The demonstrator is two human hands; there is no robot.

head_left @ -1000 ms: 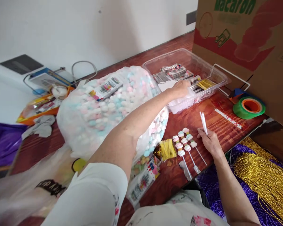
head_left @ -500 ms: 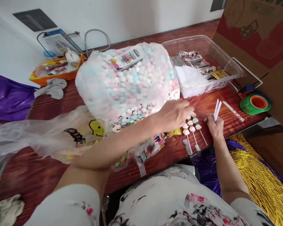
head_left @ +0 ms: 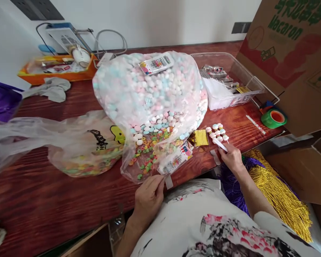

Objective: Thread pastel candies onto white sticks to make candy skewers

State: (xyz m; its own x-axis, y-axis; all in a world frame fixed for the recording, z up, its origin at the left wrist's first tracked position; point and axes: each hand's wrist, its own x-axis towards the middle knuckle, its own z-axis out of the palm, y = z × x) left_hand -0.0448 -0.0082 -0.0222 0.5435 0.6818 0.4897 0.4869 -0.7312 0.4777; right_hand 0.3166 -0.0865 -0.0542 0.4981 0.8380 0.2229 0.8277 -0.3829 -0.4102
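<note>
My left hand (head_left: 149, 194) is closed in a pinch at the lower corner of a printed plastic packet (head_left: 176, 160) by the front table edge. My right hand (head_left: 232, 157) is wrapped round a bundle of white sticks (head_left: 219, 144), tilted towards the left. Just beyond the sticks lie skewers of pastel candies (head_left: 218, 132), side by side on the table. A pack of gold twist ties (head_left: 201, 137) sits between the packet and the skewers. Behind my left hand, an open clear bag holds coloured candy rings (head_left: 149, 157) and pastel round candies (head_left: 152, 92).
A clear plastic tub (head_left: 224, 100) with packets and white sleeves stands at the back right. Green tape (head_left: 273, 119) lies beside a cardboard box (head_left: 291, 67). To the left are a knotted candy bag (head_left: 77, 157), a grey cloth (head_left: 52, 89) and an orange tray (head_left: 56, 76).
My left hand has left the candy skewers and come back to the packet at the front edge. My right hand has lowered the white sticks from upright to leaning over the skewers.
</note>
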